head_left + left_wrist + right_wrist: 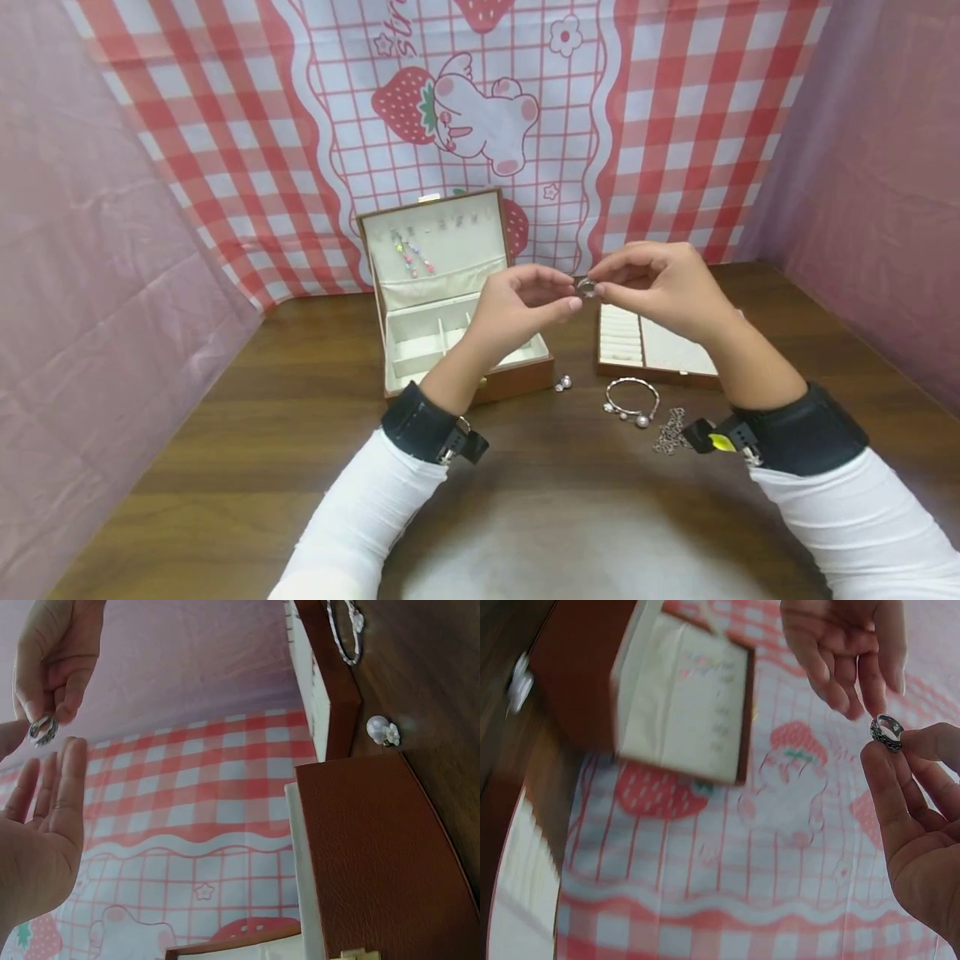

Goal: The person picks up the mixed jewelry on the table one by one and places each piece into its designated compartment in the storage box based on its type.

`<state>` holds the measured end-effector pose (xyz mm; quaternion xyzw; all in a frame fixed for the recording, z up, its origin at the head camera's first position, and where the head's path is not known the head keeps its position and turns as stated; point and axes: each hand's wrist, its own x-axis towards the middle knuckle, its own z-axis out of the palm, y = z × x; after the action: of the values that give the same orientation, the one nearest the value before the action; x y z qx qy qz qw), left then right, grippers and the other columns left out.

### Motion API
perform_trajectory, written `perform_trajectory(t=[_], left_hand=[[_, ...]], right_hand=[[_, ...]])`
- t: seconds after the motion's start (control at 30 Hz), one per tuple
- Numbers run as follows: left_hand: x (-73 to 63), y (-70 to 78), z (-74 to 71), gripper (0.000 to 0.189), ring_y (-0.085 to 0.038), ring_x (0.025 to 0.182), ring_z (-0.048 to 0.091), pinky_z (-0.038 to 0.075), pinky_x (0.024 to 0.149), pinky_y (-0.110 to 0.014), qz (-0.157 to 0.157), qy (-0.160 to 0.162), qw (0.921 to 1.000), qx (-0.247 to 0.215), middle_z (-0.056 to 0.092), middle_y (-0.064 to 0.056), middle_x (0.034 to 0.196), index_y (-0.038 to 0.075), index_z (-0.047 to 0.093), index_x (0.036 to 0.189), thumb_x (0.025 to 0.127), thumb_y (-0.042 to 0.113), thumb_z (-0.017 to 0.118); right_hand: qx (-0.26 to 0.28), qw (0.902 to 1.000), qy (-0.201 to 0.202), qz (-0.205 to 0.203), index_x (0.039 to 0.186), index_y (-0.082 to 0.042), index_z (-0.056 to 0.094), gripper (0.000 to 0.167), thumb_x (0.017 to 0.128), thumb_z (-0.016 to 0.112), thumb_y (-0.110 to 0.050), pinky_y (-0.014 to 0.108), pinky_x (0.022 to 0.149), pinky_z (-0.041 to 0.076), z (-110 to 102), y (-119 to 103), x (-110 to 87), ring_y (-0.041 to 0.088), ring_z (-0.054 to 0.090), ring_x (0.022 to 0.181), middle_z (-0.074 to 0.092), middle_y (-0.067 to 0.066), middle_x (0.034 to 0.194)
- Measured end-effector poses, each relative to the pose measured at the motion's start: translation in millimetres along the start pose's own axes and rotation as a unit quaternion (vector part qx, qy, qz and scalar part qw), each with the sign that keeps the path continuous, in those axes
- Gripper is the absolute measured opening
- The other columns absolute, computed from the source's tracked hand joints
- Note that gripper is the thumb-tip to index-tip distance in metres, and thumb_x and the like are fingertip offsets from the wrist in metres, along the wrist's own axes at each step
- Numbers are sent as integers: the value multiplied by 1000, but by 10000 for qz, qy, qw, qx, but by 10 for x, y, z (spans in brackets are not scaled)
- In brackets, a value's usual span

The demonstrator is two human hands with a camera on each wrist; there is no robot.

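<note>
A silver ring [586,288] with a dark, patterned band is pinched between the thumb and index finger of my right hand [667,292], held up above the table. My left hand [521,308] faces it from the other side, thumb and fingers apart, fingertips close to the ring. In the right wrist view the ring [886,733] sits at the right fingertips, and the left hand [847,645] has its fingers loosely bent. Behind the left hand stands an open brown jewelry box [517,383] with cream compartments; colorful earrings [411,254] hang inside its lid.
At the right lies a jewelry tray [660,371] with ring rolls. In front of it are a pearl bracelet [632,380] and a heaped silver chain [670,433]. Pearl earrings [564,382] lie beside the box. A checked strawberry cloth [675,125] hangs behind the wooden table [300,450].
</note>
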<state>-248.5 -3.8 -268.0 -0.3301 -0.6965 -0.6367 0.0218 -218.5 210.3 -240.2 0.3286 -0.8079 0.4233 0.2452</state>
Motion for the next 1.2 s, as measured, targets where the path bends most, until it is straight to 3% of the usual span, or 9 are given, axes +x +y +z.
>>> perform_trajectory(t=[0.23, 0.33, 0.47, 0.53, 0.67, 0.77, 0.93, 1.07, 1.2], left_hand=[[238, -123, 78, 38, -10, 91, 67, 54, 78, -23, -502, -419, 9871, 1464, 70, -5, 105, 8, 67, 111, 80, 22, 82], [337, -187, 165, 45, -11, 96, 65, 52, 82, -23, -838, -734, 9661, 2328, 68, -7, 114, 10, 64, 117, 79, 26, 82], [431, -280, 348, 61, -18, 95, 65, 53, 80, -26, -1538, -1211, 9256, 3241, 64, -8, 120, 9, 57, 130, 79, 30, 82], [472, -365, 451, 67, -22, 87, 68, 56, 73, -28, -1895, -1363, 9105, 3413, 61, -9, 125, 6, 54, 135, 79, 29, 82], [532, -529, 625, 67, -24, 65, 68, 58, 56, -30, -2614, -1310, 8937, 3402, 57, -10, 132, 5, 52, 138, 80, 23, 81], [559, -622, 713, 52, -20, 59, 68, 56, 52, -27, -2917, -1094, 8794, 3599, 62, -9, 122, 2, 61, 124, 79, 21, 81], [588, -684, 800, 24, -16, 53, 67, 50, 44, -21, -2823, -915, 8421, 4504, 66, -4, 83, 7, 65, 81, 76, 23, 81], [605, -677, 835, 24, -13, 50, 65, 48, 42, -20, -2852, -887, 8289, 4731, 62, -1, 74, 10, 63, 73, 72, 22, 84], [619, -682, 835, 22, -13, 50, 65, 48, 41, -19, -3006, -819, 8275, 4671, 63, -1, 70, 9, 65, 72, 72, 19, 85]], right_hand=[[-852, 9916, -441, 867, 96, -4, 74, 13, 83, 75, -3, 14, 63, 51, -207, 169, 9, 3, 63, 73, 71, 9, 90], [-1128, 9843, -864, 1043, 95, -5, 74, 12, 83, 74, -1, 18, 63, 51, -248, 279, 14, 8, 64, 74, 72, 8, 90], [-1462, 9710, -1609, 998, 94, -6, 74, 13, 83, 72, 0, 25, 62, 53, -273, 474, 29, 15, 64, 75, 71, 4, 87], [-1543, 9633, -1974, 965, 94, -6, 75, 12, 84, 72, -1, 28, 64, 53, -261, 572, 31, 16, 64, 76, 71, 3, 85], [-1558, 9535, -2476, 728, 90, -6, 75, 10, 82, 71, 0, 32, 67, 54, -177, 765, 17, 14, 64, 76, 70, 2, 83], [-1454, 9469, -2783, 691, 88, -5, 74, 12, 80, 70, 2, 31, 67, 55, -76, 887, -6, 13, 65, 75, 71, 2, 83], [-1397, 9360, -3153, 712, 82, -5, 72, 11, 77, 70, 3, 30, 66, 54, 87, 1018, -31, 11, 63, 72, 69, 0, 78], [-1412, 9341, -3225, 599, 79, -6, 72, 14, 75, 68, 7, 31, 65, 54, 171, 1051, -23, 10, 61, 69, 67, -4, 74], [-1457, 9321, -3269, 550, 77, -6, 71, 15, 74, 67, 8, 32, 63, 52, 221, 1055, -2, 9, 59, 66, 66, -4, 71]])
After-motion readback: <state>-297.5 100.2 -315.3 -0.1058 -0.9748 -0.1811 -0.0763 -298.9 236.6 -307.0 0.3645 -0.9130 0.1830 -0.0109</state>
